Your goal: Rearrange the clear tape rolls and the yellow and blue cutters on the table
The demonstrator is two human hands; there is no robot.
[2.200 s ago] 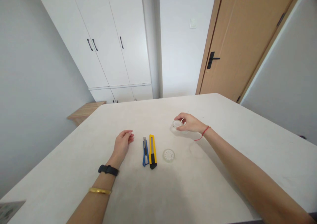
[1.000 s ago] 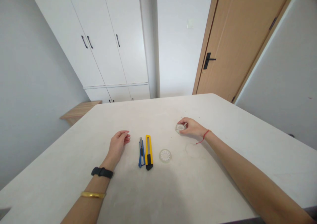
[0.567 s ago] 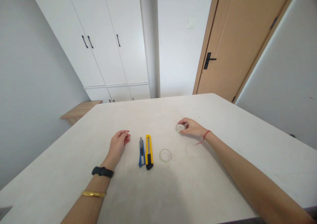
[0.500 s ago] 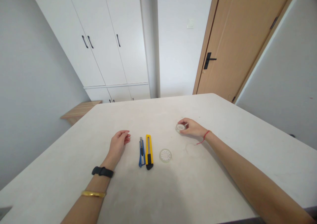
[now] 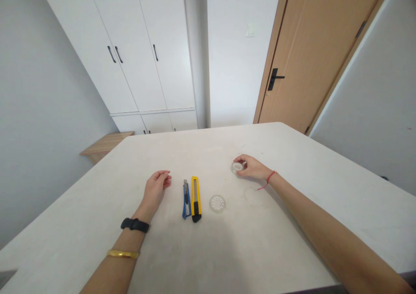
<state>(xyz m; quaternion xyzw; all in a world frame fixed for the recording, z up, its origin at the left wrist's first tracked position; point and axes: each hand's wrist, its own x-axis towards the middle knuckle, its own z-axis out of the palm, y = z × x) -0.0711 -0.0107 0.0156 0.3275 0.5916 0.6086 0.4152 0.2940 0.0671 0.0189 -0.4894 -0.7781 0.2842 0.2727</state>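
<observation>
My right hand (image 5: 252,167) rests its fingertips on a small clear round disc (image 5: 237,167) lying on the table, and it seems to grip the disc's edge. My left hand (image 5: 156,189) lies on the table with loosely curled fingers, holding nothing. Just right of it lies a blue utility knife (image 5: 186,199), next to a yellow utility knife (image 5: 195,199) with a black tip. Both are closed and lie side by side. A second clear disc (image 5: 217,204), perforated with a ring of small holes, sits apart between the knives and my right hand.
All of this lies on a pale table (image 5: 208,250) whose far corner points toward a wooden door (image 5: 292,60). White cabinets (image 5: 136,60) stand behind, and a low wooden shelf (image 5: 105,144) shows beyond the left edge.
The view has drawn back, so the table things look smaller. My right hand and its clear disc have shifted slightly right and nearer me. My left hand has stayed put.
</observation>
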